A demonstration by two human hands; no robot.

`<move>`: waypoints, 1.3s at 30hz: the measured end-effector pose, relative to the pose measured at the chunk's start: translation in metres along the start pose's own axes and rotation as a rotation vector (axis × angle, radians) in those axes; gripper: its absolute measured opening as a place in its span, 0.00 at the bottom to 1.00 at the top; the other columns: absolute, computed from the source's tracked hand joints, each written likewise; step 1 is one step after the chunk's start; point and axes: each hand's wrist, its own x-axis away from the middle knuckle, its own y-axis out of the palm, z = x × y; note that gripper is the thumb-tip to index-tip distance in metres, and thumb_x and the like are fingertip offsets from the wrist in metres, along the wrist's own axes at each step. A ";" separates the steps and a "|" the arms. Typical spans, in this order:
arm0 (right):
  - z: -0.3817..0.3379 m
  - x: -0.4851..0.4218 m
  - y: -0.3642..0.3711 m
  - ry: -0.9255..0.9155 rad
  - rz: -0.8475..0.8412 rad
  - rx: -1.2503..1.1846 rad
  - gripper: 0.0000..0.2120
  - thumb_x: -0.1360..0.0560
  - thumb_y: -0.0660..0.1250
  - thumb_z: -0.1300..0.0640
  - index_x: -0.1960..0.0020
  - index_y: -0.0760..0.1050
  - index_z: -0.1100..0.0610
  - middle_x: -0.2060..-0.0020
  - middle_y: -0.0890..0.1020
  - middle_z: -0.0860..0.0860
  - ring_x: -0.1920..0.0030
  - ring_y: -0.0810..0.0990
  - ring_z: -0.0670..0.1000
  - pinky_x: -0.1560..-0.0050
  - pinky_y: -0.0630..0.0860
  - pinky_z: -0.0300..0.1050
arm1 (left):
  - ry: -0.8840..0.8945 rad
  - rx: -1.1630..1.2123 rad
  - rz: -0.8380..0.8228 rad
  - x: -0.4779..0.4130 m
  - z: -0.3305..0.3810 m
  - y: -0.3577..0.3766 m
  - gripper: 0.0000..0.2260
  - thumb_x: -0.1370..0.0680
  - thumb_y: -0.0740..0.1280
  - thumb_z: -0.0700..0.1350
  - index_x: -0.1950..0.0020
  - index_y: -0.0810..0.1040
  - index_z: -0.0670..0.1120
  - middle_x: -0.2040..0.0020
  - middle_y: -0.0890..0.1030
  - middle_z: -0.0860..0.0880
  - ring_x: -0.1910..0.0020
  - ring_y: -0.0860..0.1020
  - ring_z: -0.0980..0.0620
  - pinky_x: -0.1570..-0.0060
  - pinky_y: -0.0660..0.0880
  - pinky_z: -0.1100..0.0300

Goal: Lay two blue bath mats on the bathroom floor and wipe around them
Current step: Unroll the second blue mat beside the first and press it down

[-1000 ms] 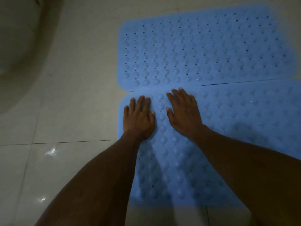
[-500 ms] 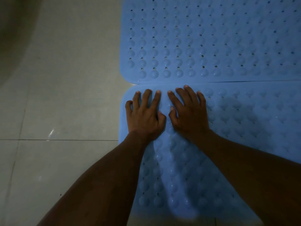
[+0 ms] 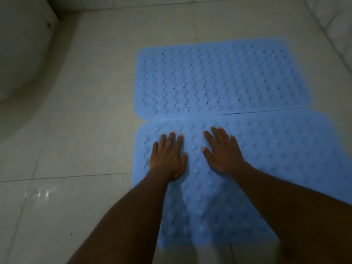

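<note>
The only view comes from a wide-angle camera worn on the person's head. It faces forward and steeply down at the tiled floor [image 3: 76,130], so the scene is seen almost from above. It sits close: both forearms enter from the bottom edge, and the left hand [image 3: 167,159] and right hand [image 3: 224,155] lie just below the middle of the frame. The near mat [image 3: 276,159] fills the lower right and the far mat [image 3: 219,80] lies above the centre. A pale rounded fixture [image 3: 19,54] is cut off by the left edge. The foot of the wall [image 3: 133,2] runs along the top edge.
</note>
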 end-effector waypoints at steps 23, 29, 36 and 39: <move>0.213 -0.005 -0.009 0.197 0.270 0.023 0.27 0.22 0.62 0.44 0.26 0.71 0.54 0.27 0.69 0.62 0.27 0.67 0.64 0.28 0.62 0.58 | 0.314 0.008 0.290 -0.117 0.197 0.052 0.31 0.19 0.57 0.58 0.19 0.62 0.45 0.20 0.65 0.45 0.19 0.54 0.40 0.22 0.51 0.39; 0.214 -0.007 -0.017 0.180 0.271 0.007 0.26 0.23 0.64 0.45 0.28 0.73 0.54 0.30 0.73 0.61 0.27 0.68 0.64 0.29 0.65 0.60 | 0.322 0.082 0.369 -0.117 0.199 0.047 0.30 0.22 0.62 0.55 0.24 0.70 0.40 0.26 0.72 0.41 0.21 0.61 0.38 0.25 0.58 0.37; 0.216 -0.012 -0.016 0.192 0.262 0.017 0.24 0.24 0.65 0.44 0.30 0.76 0.52 0.32 0.76 0.60 0.27 0.68 0.64 0.30 0.66 0.61 | 0.308 0.060 0.412 -0.121 0.198 0.048 0.30 0.25 0.66 0.54 0.26 0.74 0.41 0.29 0.75 0.41 0.23 0.66 0.39 0.26 0.61 0.39; 0.217 -0.013 -0.015 0.191 0.255 0.025 0.24 0.24 0.65 0.44 0.32 0.77 0.52 0.33 0.76 0.60 0.27 0.68 0.64 0.30 0.65 0.62 | 0.282 0.072 0.392 -0.122 0.199 0.047 0.29 0.25 0.66 0.55 0.26 0.74 0.43 0.29 0.74 0.42 0.23 0.66 0.39 0.26 0.61 0.40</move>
